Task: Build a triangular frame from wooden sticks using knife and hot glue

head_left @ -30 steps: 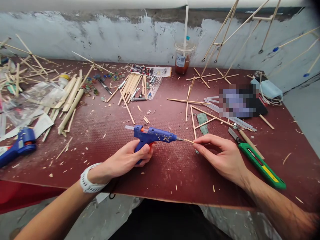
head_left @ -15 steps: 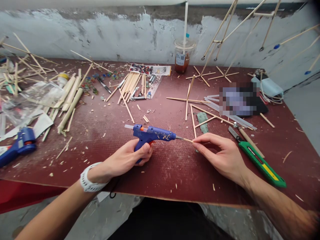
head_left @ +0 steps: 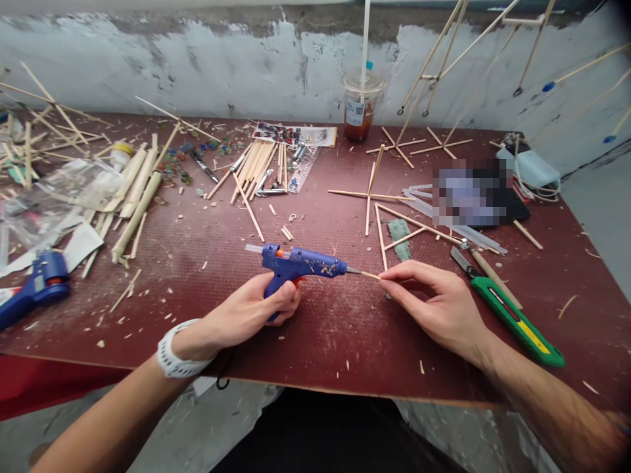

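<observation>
My left hand (head_left: 269, 302) is wrapped round the grip of a blue hot glue gun (head_left: 315, 263), whose nozzle points right. A clear glue stick (head_left: 254, 248) juts from its back end, and wood crumbs cling to its barrel. Between thumb and fingertips, my right hand (head_left: 434, 299) pinches a short thin wooden stick (head_left: 371, 275). The stick's left end meets the nozzle tip. Just behind my right hand lies a frame of joined wooden sticks (head_left: 381, 236) over a green scrap (head_left: 399, 238). A green utility knife (head_left: 515, 322) rests right of that hand, blade out.
A second blue glue gun (head_left: 42, 282) lies at the left. Bamboo pieces (head_left: 138, 213) and bundled sticks (head_left: 256, 167) are further back. A lidded drink cup (head_left: 359, 118) stands by the wall. Stick structures (head_left: 438, 66) rise at the back right. Wood shavings litter the red-brown table (head_left: 221, 230).
The view has shifted very slightly. Both hands, the glue gun and the stick keep the same position against each other.
</observation>
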`<state>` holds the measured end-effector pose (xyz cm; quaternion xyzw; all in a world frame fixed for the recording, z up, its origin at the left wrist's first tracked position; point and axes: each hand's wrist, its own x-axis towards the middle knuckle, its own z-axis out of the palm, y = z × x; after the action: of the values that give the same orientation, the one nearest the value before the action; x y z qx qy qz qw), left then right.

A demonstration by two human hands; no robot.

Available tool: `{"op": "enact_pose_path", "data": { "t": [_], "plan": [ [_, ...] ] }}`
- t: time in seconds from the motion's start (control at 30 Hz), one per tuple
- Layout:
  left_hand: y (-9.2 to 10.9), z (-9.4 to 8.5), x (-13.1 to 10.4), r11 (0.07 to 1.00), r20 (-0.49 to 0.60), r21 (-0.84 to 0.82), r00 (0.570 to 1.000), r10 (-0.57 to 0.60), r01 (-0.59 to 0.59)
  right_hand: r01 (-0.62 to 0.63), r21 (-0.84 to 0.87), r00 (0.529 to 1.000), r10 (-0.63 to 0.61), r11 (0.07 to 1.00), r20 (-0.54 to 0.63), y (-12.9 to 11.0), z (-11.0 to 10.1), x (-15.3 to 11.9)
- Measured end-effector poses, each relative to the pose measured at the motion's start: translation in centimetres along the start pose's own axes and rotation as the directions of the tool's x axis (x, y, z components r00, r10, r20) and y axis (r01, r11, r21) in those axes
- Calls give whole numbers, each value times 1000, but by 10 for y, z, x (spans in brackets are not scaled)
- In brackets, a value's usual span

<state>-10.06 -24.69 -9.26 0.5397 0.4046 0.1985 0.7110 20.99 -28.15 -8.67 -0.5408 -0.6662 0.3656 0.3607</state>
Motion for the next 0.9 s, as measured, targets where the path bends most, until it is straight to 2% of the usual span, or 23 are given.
{"op": "enact_pose_path", "data": {
  "t": [0.23, 0.4, 0.5, 0.6, 0.67, 0.7, 0.73, 0.83, 0.9],
  "plan": [
    [0, 1, 0, 999, -16, -37, 1000, -16, 15, 0, -2, 1000, 0, 1000, 2, 2, 0, 0],
    [0, 1, 0, 1000, -18, -15, 1000, -4, 4, -72, 75, 997, 72, 995, 13, 0, -1, 1],
    [-2, -1, 0, 997, -42, 73, 999, 24, -21, -126, 145, 992, 128, 981, -4, -3, -2, 3],
    [-2, -7, -5, 956, -187, 289, 977, 106, -48, -154, 205, 986, 164, 967, -35, -2, -4, 6],
    [0, -13, -14, 871, -338, 487, 906, 254, -63, -157, 257, 982, 178, 954, -60, 1, -6, 7],
    [2, -15, -20, 809, -410, 585, 845, 345, -47, -153, 287, 980, 182, 946, -79, 3, -7, 8],
    [4, -18, -27, 745, -470, 666, 785, 404, 15, -144, 319, 977, 185, 937, -103, 5, -8, 9],
    [6, -25, -50, 477, -597, 794, 631, 496, 376, -99, 421, 957, 202, 902, -207, 7, -12, 13],
    [5, -31, -61, 346, -611, 790, 610, 504, 506, -77, 469, 934, 228, 880, -274, 8, -15, 15]
  ]
}}
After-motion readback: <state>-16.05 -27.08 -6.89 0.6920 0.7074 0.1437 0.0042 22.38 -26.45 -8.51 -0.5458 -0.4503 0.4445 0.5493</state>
